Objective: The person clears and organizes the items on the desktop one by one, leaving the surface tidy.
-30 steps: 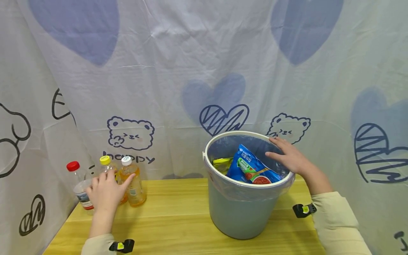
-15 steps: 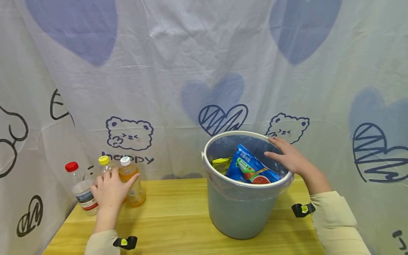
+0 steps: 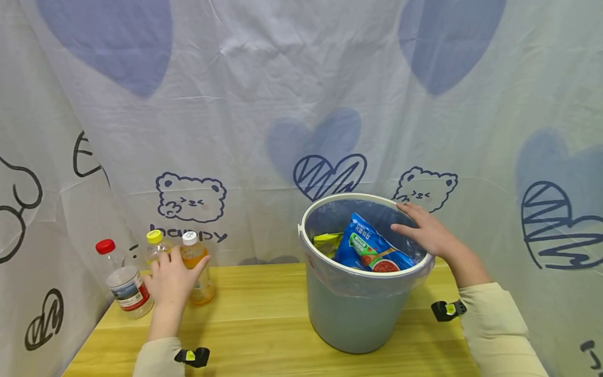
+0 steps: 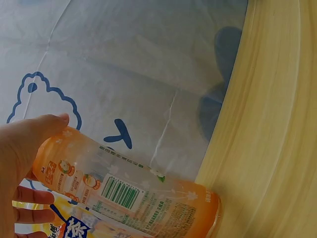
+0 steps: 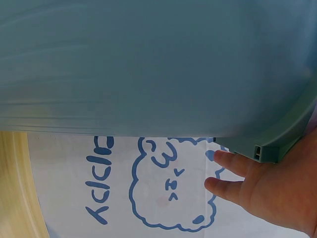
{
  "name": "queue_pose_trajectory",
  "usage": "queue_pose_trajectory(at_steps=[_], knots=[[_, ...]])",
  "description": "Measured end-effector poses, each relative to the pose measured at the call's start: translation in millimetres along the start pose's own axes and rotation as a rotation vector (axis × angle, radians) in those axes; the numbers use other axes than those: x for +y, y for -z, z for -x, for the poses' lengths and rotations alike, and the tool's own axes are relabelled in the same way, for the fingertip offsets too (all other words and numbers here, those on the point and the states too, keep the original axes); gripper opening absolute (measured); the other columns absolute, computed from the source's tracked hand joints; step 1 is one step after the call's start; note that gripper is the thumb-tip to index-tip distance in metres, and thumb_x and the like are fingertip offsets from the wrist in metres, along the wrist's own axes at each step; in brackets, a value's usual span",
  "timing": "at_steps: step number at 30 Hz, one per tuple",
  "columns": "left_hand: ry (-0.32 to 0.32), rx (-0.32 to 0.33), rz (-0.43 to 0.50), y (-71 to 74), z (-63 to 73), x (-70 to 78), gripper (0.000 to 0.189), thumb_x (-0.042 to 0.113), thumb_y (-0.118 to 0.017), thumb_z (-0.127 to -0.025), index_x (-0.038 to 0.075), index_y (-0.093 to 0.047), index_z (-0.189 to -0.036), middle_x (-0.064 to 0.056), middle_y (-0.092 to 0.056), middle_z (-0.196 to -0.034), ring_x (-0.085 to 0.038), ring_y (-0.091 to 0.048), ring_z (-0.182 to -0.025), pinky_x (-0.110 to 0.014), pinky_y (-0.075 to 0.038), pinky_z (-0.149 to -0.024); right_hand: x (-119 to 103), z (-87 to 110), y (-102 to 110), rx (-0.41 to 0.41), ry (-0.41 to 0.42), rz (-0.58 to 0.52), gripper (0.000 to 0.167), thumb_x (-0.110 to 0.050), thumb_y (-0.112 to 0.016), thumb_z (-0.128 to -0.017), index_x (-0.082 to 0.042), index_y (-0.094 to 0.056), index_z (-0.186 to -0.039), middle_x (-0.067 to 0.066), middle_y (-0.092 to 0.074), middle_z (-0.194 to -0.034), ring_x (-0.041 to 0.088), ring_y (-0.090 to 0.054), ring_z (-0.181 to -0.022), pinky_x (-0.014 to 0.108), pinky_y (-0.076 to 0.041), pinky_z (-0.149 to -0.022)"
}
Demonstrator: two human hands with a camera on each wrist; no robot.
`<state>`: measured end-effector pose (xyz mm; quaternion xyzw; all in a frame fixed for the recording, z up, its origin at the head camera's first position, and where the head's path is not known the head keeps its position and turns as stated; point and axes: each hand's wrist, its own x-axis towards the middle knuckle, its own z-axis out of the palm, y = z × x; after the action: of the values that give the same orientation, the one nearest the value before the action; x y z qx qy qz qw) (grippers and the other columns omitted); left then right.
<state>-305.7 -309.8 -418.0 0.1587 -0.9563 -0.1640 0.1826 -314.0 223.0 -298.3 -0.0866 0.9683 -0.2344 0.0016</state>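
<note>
In the head view, my left hand (image 3: 171,277) is at the white-capped bottle (image 3: 201,288), its thumb on the right side and index finger on the left. The left wrist view shows the thumb against this orange-labelled bottle (image 4: 126,186) near its top, with other fingers reaching behind. Close beside it stands a yellow-capped bottle (image 3: 154,237), mostly hidden by the hand. A red-capped bottle (image 3: 129,290) stands to the left. My right hand (image 3: 431,233) rests at the right rim of a grey bin (image 3: 355,319), fingers fairly straight, thumb over the opening.
A clear liner lines the bin, which holds a blue snack bag (image 3: 369,248) and a yellow packet (image 3: 328,243). The yellow wooden table (image 3: 254,314) runs back to a white printed cloth (image 3: 264,104). More cloth hangs at both sides.
My left hand has moved right, from near the yellow-capped bottle to the white-capped one, whose cap has shifted slightly right. More of the red-capped bottle now shows. My right hand has stayed put.
</note>
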Motion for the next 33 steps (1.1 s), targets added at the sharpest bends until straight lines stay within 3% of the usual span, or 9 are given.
queue_pose_trajectory(at_steps=[7,14,19,26,33], knots=[[-0.004,0.026,0.019,-1.2,7.3,3.4,0.085,0.067,-0.058,-0.084,0.003,-0.043,-0.139,-0.029,-0.048,-0.134,-0.051,-0.044,-0.119,-0.068,-0.037,-0.089,1,-0.5,-1,0.001,0.004,0.004,0.079,-0.056,-0.046,-0.096,-0.008,-0.022,-0.155,0.029,-0.011,-0.159,0.055,-0.010,-0.144,0.076,-0.016,-0.106],[-0.046,0.079,0.019,-3.2,17.1,6.9,0.082,0.064,-0.062,-0.084,0.004,-0.044,-0.137,-0.028,-0.051,-0.132,-0.049,-0.046,-0.118,-0.067,-0.039,-0.086,2,-1.0,0,-0.001,0.001,0.005,0.080,-0.056,-0.046,-0.096,-0.008,-0.022,-0.155,0.029,-0.011,-0.159,0.055,-0.011,-0.144,0.076,-0.016,-0.106],[-0.097,0.157,0.010,-7.1,24.0,9.7,0.078,0.063,-0.066,-0.081,0.005,-0.049,-0.131,-0.026,-0.057,-0.120,-0.048,-0.051,-0.110,-0.062,-0.041,-0.083,2,-1.0,0,0.002,0.005,0.004,0.080,-0.056,-0.046,-0.096,-0.008,-0.021,-0.155,0.030,-0.012,-0.159,0.055,-0.010,-0.144,0.076,-0.015,-0.107],[-0.193,0.322,0.039,-14.7,31.0,14.2,0.075,0.057,-0.077,-0.072,0.002,-0.055,-0.119,-0.023,-0.062,-0.107,-0.044,-0.056,-0.094,-0.059,-0.044,-0.074,2,-0.7,0,-0.002,0.002,-0.002,0.080,-0.056,-0.046,-0.096,-0.008,-0.021,-0.155,0.029,-0.012,-0.159,0.055,-0.011,-0.144,0.076,-0.016,-0.106],[-0.250,0.363,0.042,-20.5,34.8,18.4,0.077,0.058,-0.079,-0.068,0.002,-0.056,-0.114,-0.022,-0.062,-0.103,-0.041,-0.057,-0.092,-0.054,-0.044,-0.072,1,-0.9,0,-0.002,0.004,-0.005,0.080,-0.056,-0.046,-0.096,-0.008,-0.021,-0.155,0.030,-0.011,-0.159,0.055,-0.010,-0.144,0.076,-0.016,-0.106]])
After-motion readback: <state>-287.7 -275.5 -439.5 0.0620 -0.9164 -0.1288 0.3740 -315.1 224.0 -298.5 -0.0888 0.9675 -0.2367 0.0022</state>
